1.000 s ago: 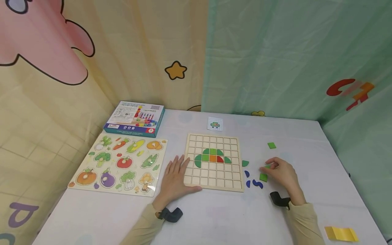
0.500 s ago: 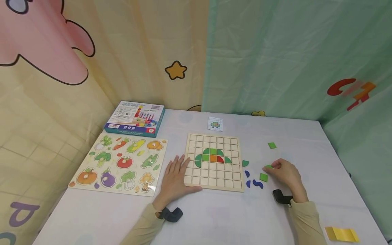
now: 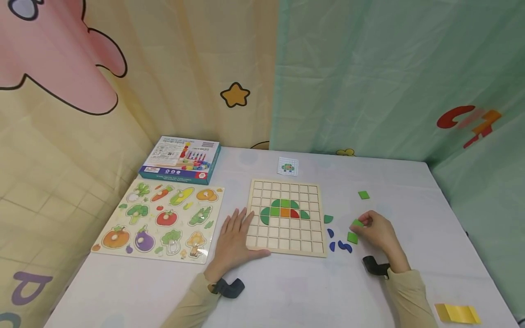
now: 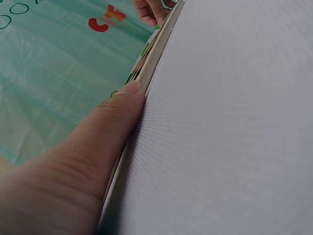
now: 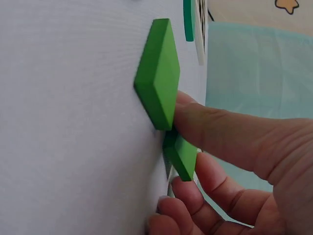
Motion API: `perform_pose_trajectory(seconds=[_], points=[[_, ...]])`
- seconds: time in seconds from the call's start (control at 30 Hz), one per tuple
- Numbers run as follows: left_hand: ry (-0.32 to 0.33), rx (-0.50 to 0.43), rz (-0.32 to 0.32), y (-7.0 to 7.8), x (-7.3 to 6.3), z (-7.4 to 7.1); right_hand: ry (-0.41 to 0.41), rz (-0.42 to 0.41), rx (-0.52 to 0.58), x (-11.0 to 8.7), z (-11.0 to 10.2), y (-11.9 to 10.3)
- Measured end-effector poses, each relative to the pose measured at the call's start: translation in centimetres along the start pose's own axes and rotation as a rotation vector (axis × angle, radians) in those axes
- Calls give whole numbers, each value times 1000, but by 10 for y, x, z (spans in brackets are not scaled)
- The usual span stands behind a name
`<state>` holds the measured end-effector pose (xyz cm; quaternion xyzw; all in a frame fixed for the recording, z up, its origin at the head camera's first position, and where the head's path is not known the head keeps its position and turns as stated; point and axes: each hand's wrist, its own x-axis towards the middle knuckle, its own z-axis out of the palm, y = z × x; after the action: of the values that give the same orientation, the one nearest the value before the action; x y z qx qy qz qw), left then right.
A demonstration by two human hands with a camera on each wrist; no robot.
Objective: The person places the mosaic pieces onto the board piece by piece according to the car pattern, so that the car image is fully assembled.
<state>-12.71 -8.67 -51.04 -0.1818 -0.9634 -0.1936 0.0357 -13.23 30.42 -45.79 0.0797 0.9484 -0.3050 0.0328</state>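
Observation:
My left hand [image 3: 234,243] lies spread at the left edge and lower corner of a wooden grid board [image 3: 287,237]; in the left wrist view the thumb [image 4: 110,120] runs along the board's side. Green, orange and red tiles sit in the middle of the grid. Right of the board, my right hand [image 3: 379,230] pinches a green square tile [image 5: 186,155] between thumb and fingers. Close to it on the table lies a second green square tile [image 3: 352,237]. Another one, the far green tile [image 3: 363,195], lies beyond the hand.
Several blue half-round pieces [image 3: 345,246] and a green quarter-round piece [image 3: 328,219] lie by the board's right edge. Behind it is a pattern card [image 3: 288,166]. A vegetable puzzle [image 3: 156,218] and a box [image 3: 180,157] are left; yellow paper [image 3: 457,313] lies front right.
The right hand shifts slightly right, then back left. Its green square tile now shows more fully between the fingertips. My left hand stays put on the board.

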Motion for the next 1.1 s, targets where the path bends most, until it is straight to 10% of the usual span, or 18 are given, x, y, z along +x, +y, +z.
perform_pose_trajectory(seconds=[0.73,1.1], points=[[-3,16,4,-1,1,1,130,-125,54,-8,8,-14],[-7,8,-4,-1,0,2,-11,-329,157,-6,47,-74]])
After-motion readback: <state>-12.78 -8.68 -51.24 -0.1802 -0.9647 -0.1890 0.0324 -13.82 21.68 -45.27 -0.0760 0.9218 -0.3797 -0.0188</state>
